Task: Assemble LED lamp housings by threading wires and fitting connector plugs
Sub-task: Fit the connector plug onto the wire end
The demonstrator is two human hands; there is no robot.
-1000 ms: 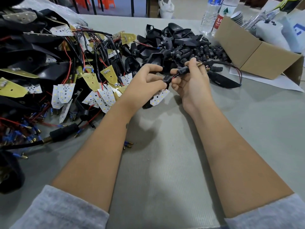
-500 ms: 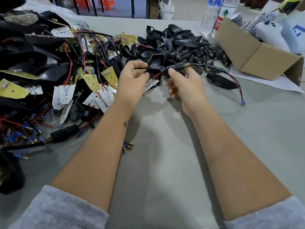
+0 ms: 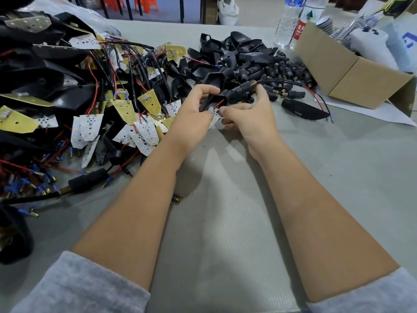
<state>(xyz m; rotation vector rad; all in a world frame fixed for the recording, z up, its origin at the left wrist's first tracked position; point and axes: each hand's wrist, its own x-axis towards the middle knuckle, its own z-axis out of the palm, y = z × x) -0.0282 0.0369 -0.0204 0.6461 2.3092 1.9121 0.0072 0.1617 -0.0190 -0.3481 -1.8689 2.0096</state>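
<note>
My left hand [image 3: 194, 114] grips a black lamp housing [image 3: 212, 99] just above the table's middle. A white LED board [image 3: 214, 116] sits at the housing's lower end, between both hands. My right hand [image 3: 250, 114] pinches the red wire [image 3: 220, 103] by the board, with its thumb up against the black connector plug [image 3: 240, 90] on the housing's far end. From the plug's brass threaded tip a black cable [image 3: 291, 82] runs right, and its red and black wires [image 3: 321, 101] end near the cardboard box.
A heap of wired LED boards [image 3: 126, 114] and black housings fills the left. Loose housings and plugs [image 3: 252, 64] lie behind my hands. One housing [image 3: 302, 111] lies to the right. A cardboard box [image 3: 352, 73] and water bottles [image 3: 291, 19] stand at back right.
Both hands have come down and closer together. My right hand moved from under the plug to the red wire at the LED board. The cable's tail shifted right toward the box.
</note>
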